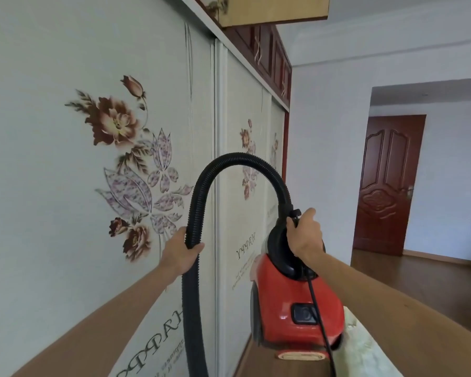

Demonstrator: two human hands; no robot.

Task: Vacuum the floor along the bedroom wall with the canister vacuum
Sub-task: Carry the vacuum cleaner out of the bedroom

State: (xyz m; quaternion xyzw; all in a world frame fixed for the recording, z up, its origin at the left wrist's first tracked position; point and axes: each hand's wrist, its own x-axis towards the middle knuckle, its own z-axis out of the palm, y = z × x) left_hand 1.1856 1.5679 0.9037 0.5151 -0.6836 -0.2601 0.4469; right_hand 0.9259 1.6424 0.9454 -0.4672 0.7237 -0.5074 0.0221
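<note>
Sliding wardrobe doors (98, 131) printed with brown and mauve flowers fill the left side of the view, with dark wooden cupboards (267, 53) above them and a pale yellow one (272, 9) jutting out at the top. Beyond, a white wall leads to an opening, and a closed dark red panelled door (386, 186) stands at the far right over a brown wooden floor (419, 270). The right hand (306, 232) is wrapped around the black carry handle of the red canister vacuum (297, 303), which hangs in the air close to the wardrobe. A black cord (320, 319) trails down across its body. The ribbed black hose (229, 161) arches up from the canister and down to the left hand (181, 254), which is closed around it; the hose then drops out of view below. A pale, patterned surface (365, 344) sits just beside the canister at lower right
</note>
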